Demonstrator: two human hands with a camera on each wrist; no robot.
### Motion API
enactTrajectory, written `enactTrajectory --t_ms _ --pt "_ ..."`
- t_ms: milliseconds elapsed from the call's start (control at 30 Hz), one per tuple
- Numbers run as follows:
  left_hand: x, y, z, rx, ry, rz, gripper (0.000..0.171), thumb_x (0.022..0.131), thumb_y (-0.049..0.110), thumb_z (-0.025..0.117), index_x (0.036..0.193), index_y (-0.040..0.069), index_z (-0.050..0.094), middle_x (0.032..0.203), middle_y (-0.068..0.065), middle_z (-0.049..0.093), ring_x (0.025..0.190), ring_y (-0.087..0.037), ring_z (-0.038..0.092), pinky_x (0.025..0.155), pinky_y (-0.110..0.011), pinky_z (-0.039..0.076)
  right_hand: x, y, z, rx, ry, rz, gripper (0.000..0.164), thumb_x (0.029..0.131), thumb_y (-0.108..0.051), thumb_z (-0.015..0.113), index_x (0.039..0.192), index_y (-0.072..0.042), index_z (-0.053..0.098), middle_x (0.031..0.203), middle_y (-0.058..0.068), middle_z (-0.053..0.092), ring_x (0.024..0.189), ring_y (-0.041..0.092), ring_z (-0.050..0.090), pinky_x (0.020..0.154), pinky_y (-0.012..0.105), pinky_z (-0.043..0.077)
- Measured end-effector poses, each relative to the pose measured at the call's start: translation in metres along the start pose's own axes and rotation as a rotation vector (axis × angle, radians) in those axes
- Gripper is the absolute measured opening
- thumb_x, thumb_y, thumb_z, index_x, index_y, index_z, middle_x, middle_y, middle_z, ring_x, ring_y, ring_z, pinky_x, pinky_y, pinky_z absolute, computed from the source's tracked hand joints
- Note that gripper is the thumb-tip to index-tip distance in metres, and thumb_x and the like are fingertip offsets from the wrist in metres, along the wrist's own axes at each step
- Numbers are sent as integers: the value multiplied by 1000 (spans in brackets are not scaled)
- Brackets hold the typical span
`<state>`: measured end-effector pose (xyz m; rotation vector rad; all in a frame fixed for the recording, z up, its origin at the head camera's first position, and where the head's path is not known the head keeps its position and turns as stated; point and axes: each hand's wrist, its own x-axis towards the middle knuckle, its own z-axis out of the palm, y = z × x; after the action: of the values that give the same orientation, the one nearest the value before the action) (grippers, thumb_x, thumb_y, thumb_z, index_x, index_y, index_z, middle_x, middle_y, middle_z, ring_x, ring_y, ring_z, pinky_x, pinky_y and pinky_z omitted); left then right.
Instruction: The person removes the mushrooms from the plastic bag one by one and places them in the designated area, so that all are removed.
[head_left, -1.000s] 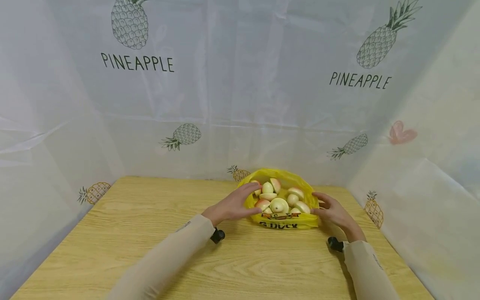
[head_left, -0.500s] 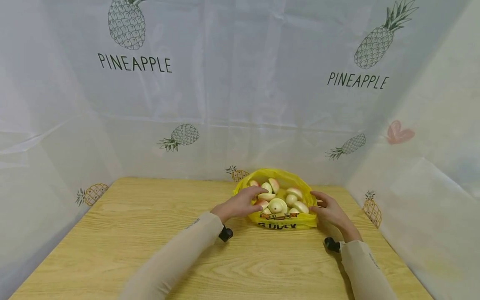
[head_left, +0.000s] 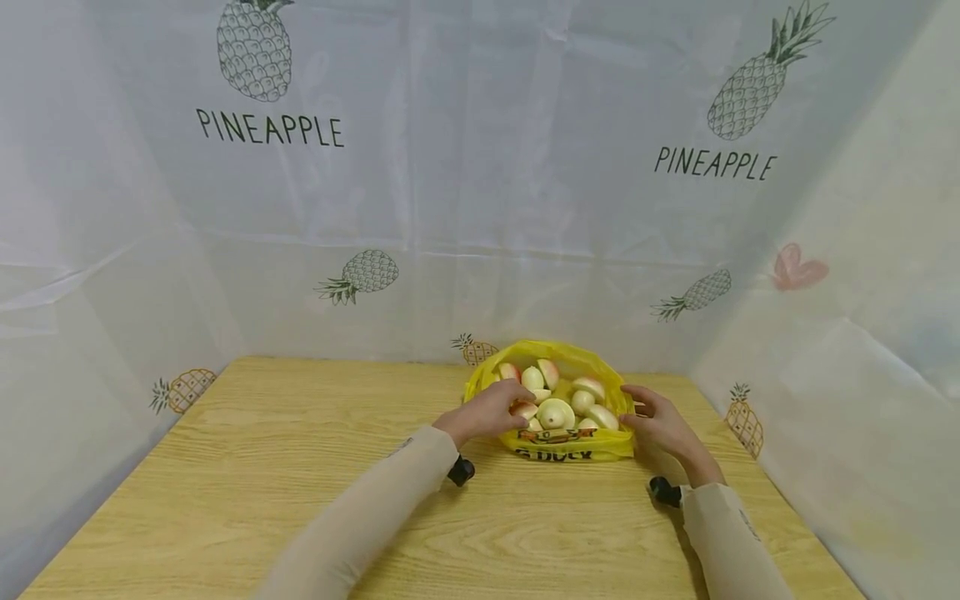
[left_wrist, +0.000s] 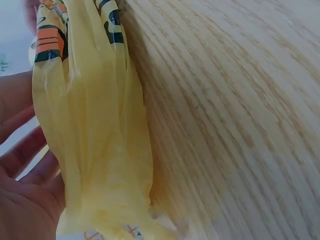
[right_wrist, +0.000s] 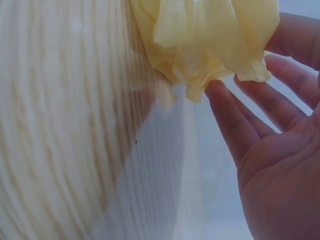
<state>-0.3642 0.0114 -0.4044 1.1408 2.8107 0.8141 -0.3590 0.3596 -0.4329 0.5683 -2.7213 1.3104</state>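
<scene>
A yellow plastic bag (head_left: 573,450) lies on the table with its mouth spread wide, dark lettering along its front. Inside are several pale rounded pieces (head_left: 557,413), some with red skin like cut apple. My left hand (head_left: 483,413) reaches over the bag's left rim, thumb and fingers apart on either side of a red-skinned piece (head_left: 522,409); whether they touch it I cannot tell. In the left wrist view, the bag's side hides part of the left hand (left_wrist: 27,200). My right hand (head_left: 670,425) touches the bag's right edge with spread fingertips, also seen holding nothing in the right wrist view.
The wooden table (head_left: 315,450) extends left and in front of the bag. Close behind it hangs a pale curtain (head_left: 480,183) printed with pineapples, which also encloses both sides. A black wrist camera (head_left: 461,472) sits under the left wrist.
My left hand has moved right and further into the bag, over the pieces at its left. The right hand has stayed at the bag's right edge.
</scene>
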Motion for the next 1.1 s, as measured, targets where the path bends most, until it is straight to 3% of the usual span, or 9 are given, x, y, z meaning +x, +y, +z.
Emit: enactTrajectory --t_ms 167,300,367,467,600,933,1100 --pt "5 0 3 35 -17 30 23 89 20 70 110 12 69 102 2 58 85 -9 48 70 -25 38 -2 0 -1 -28 7 -2 61 94 -20 63 146 -1 35 144 30 34 121 53 43 88 55 47" --pt "7 1 6 25 -13 21 16 90 17 68 104 9 69 91 0 57 72 -9 42 63 -24 34 -5 -4 -2 -44 3 9 61 94 -20 62 146 -1 35 144 31 33 121 54 42 88 55 47" --pt "7 1 6 20 3 2 22 90 15 68 111 9 68 96 0 61 73 -8 46 63 -23 38 -5 -5 -1 -42 -4 5 62 94 -20 62 146 0 35 144 31 32 121 55 41 88 56 47" --pt "6 0 5 18 31 -21 32 91 13 66 123 9 65 114 0 63 89 -7 56 73 -22 46 -4 -7 -1 -42 -5 3 61 95 -21 62 146 -1 35 144 31 32 122 55 40 88 56 47" --pt "6 -1 5 29 37 -13 33 93 10 61 126 8 63 121 -1 62 106 -11 57 85 -24 47 -3 -7 0 -41 -3 13 61 95 -21 62 146 -1 35 144 30 33 122 54 40 89 56 46" --pt "8 1 9 1 24 -41 37 93 14 61 130 9 59 125 -3 59 111 -15 55 89 -27 46 -1 -3 2 -48 0 14 58 95 -17 61 145 -2 36 144 30 33 121 53 42 87 54 48" --pt "11 -2 13 -35 51 -45 35 91 13 64 126 9 62 121 -2 61 104 -13 57 84 -25 47 -1 -5 1 -41 -6 14 59 95 -17 60 146 -2 36 145 30 32 122 54 41 88 55 47"
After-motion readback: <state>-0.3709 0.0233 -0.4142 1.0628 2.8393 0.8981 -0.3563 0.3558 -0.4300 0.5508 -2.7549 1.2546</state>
